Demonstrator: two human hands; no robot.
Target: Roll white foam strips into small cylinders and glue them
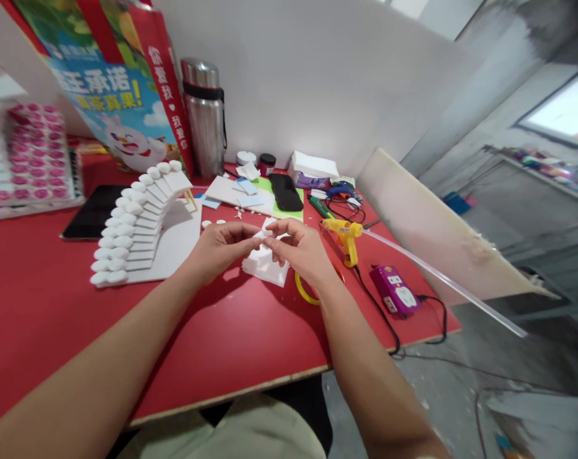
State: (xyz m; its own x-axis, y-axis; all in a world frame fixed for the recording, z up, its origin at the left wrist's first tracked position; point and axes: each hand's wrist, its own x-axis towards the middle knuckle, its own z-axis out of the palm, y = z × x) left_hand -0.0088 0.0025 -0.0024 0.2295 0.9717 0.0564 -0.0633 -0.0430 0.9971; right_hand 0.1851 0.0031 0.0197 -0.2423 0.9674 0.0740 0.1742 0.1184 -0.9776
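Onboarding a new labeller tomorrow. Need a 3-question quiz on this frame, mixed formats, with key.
1. True or false: the yellow glue gun sits on the red table, touched by neither hand.
2. What do the left hand and right hand pinch between their fingertips? A) small white foam piece B) green pen C) steel flask
3. Fill in: the white stepped foam model stands to the ___ of the left hand.

Key: 1 true; 2 A; 3 left.
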